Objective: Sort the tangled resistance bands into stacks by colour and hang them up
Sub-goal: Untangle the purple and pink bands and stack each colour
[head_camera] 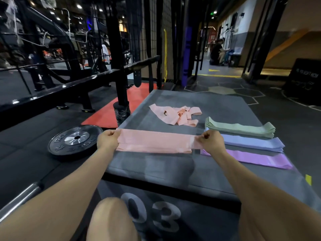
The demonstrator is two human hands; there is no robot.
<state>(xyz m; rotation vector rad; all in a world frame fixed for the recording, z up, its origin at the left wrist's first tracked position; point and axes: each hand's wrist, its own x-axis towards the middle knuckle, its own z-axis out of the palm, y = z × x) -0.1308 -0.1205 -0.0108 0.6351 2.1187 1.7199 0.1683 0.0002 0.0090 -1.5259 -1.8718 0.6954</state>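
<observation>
A flat pink resistance band (154,142) is stretched across the grey padded box (156,171), lying over a pink stack. My left hand (106,140) pinches its left end and my right hand (211,141) pinches its right end. Farther back lies a tangled heap of pink bands (175,114). On the right sit three neat stacks: green (240,129) at the back, blue (253,144) in the middle, purple (260,160) nearest me.
A black weight plate (75,139) lies on the floor left of the box, with a barbell sleeve (19,199) nearer me. A black rack frame (118,66) and mesh wall (156,32) stand behind. A black box (304,80) stands far right. People sit in the corridor.
</observation>
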